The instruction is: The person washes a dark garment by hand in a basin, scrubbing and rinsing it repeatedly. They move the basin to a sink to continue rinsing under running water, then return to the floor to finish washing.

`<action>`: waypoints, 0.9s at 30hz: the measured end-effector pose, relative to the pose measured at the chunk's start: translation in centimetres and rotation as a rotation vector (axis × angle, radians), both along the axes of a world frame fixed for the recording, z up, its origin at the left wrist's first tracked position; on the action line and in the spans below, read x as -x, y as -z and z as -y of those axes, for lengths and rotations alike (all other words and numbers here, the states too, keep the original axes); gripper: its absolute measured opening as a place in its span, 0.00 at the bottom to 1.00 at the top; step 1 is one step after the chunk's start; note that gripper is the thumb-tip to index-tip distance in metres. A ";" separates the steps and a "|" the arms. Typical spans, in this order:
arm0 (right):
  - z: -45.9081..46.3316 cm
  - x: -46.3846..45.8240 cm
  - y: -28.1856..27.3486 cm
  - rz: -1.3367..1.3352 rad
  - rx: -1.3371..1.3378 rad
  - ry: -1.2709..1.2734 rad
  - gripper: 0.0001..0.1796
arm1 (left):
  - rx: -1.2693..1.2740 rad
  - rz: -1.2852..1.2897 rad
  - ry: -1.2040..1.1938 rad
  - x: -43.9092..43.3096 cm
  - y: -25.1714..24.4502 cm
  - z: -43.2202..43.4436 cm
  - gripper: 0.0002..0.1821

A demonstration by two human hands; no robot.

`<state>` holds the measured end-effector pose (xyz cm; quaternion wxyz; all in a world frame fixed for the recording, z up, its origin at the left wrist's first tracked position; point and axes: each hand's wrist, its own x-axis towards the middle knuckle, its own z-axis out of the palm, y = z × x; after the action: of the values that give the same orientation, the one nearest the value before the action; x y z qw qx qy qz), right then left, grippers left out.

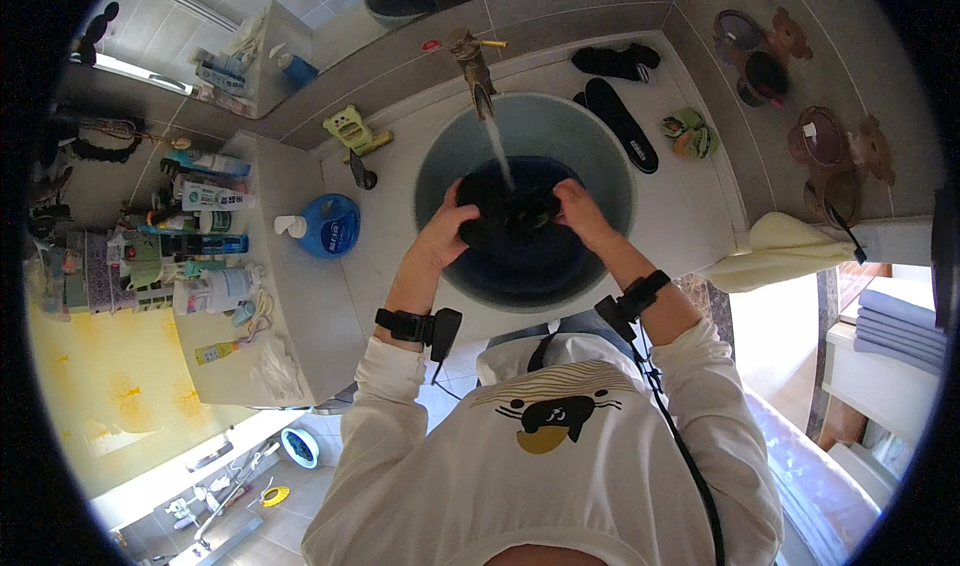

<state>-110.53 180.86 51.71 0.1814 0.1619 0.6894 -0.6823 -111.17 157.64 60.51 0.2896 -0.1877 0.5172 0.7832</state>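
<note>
Over a round grey-green basin (439, 153), my left hand (452, 225) grips the left end of a wet black item (484, 206), apparently a shoe. My right hand (581, 210) pinches its other end. The fingertips of both hands are partly hidden by the dark item. Water streams from a brass-coloured faucet (471, 63) onto the middle of it. Dark water (536, 273) stands in the bottom of the basin. To the right of the rim lies a black insole (621, 125), partly over a second one.
Black fabric (615, 63) lies behind the insoles, near a green scrubber (688, 132). On the left stand a blue pump bottle (328, 225) and a green frog-like holder (351, 127). Toiletries crowd the side shelf (247, 168). A cream towel (780, 255) hangs over the right edge.
</note>
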 end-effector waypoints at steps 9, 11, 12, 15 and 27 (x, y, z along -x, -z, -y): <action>-5.2 1.4 -8.7 -0.368 -0.351 -0.371 0.16 | 1.526 -0.619 0.416 1.1 -1.2 2.2 0.17; -5.5 0.9 -9.7 -0.382 -0.693 -0.361 0.17 | 1.468 -0.568 0.293 1.5 -2.0 3.2 0.15; -5.5 0.6 -10.1 -0.369 -0.872 -0.349 0.17 | 1.438 -0.523 0.245 1.6 -2.4 3.5 0.14; -5.4 0.0 -10.9 -0.270 -1.077 -0.311 0.18 | 0.720 -0.093 -0.087 1.4 -3.3 4.0 0.10; -7.6 0.5 -10.6 0.328 0.870 0.384 0.22 | 1.039 -0.430 0.166 2.1 -3.9 5.4 0.12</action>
<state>-110.99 188.47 62.35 0.2093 0.3002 0.2615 -0.8931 -113.26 152.20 64.40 0.1079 -0.1003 0.8949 0.4212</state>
